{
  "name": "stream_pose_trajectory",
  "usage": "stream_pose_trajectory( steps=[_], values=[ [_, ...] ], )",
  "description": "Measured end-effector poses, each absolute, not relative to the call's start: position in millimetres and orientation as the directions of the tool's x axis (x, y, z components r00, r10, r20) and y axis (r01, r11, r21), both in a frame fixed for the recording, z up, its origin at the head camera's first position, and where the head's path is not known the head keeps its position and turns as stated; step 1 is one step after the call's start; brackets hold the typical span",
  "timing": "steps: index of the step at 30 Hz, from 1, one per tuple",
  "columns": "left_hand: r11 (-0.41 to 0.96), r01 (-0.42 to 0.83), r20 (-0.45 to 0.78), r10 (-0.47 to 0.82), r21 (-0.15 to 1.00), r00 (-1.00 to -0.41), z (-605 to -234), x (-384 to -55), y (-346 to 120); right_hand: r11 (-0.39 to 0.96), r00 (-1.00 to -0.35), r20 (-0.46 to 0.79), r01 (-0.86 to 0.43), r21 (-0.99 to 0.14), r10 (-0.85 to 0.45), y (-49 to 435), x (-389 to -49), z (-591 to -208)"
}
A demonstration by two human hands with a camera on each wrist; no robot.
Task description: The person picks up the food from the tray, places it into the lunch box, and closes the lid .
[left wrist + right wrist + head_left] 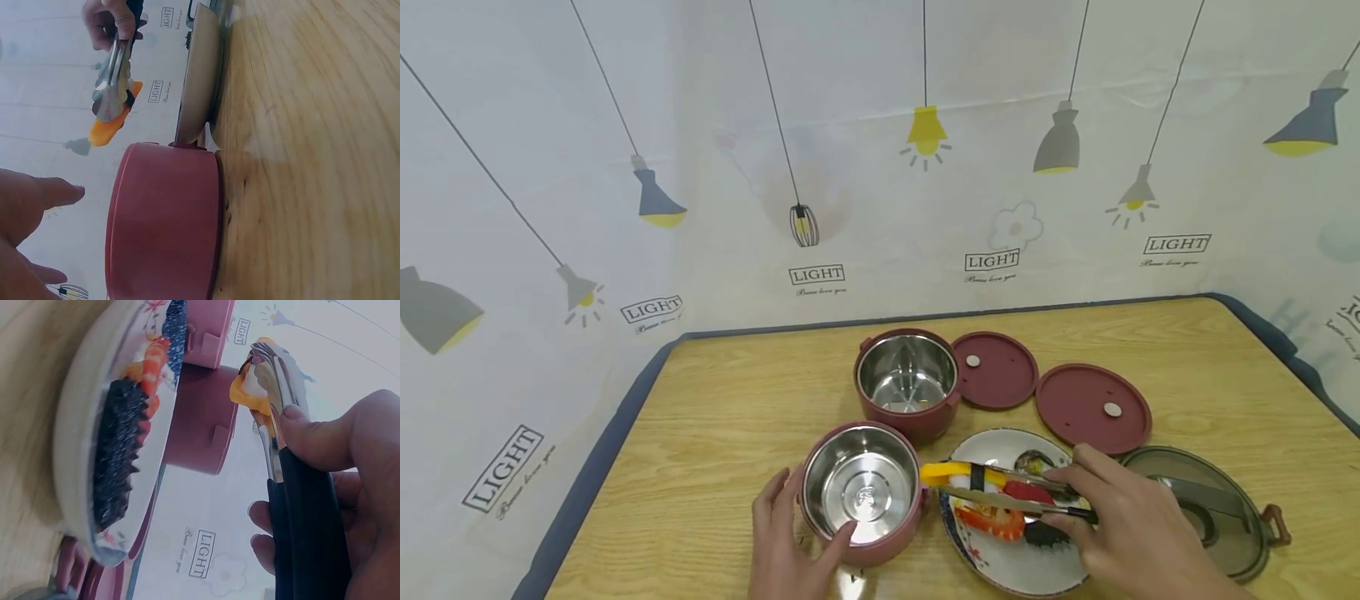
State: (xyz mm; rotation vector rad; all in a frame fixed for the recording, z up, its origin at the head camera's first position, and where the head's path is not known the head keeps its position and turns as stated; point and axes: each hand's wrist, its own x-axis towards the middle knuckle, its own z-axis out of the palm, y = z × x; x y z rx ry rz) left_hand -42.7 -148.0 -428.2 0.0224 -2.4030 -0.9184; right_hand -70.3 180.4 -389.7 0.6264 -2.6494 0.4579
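My right hand (1123,521) grips black-handled metal tongs (309,519). Between the tong tips is a piece of egg sushi (961,473), yellow on top with white beneath and a dark band. It hangs above the left side of a patterned plate (1000,575), close to the near red pot (887,552). That pot has a bare steel inside. My left hand (790,542) is at the pot's left side, fingers spread, thumb near the front rim; whether it touches is unclear. Shrimp (1000,525) and a dark spiky piece (115,456) lie on the plate.
A second red pot (936,425) stands just behind the near one. Two round red lids (1000,379) lie to its right. Farther right, a glass lid (1232,533) with a brown handle lies beside the plate. A printed curtain borders the wooden table (715,433).
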Motion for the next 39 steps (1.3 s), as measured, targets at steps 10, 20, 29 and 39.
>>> stream_pose_trajectory(
  steps=[10, 20, 29, 39],
  values=[
    [0.433, -0.066, 0.022, -0.194, 0.899, -0.981, -421.3, -45.6, -157.2, 0.797, -0.746, 0.508, -0.579, -0.173, -0.431, 160.8, -81.9, -381.7],
    [0.400, -0.212, -0.159, -0.163, 0.892, -0.974, -426.7, -52.4, -172.8, 0.774, -0.742, 0.480, -0.606, -0.184, -0.467, 132.5, -94.2, -379.9],
    [0.360, -0.229, -0.199, -0.121, 0.904, -0.973, -428.2, -55.2, -173.9, 0.752, -0.725, 0.456, -0.639, -0.164, -0.517, 113.5, -103.0, -381.5],
    [0.299, -0.265, -0.244, -0.107, 0.917, -0.964, -428.3, -56.3, -173.0, 0.753, -0.745, 0.380, -0.637, -0.162, -0.548, 100.1, -112.1, -378.2]
  ],
)
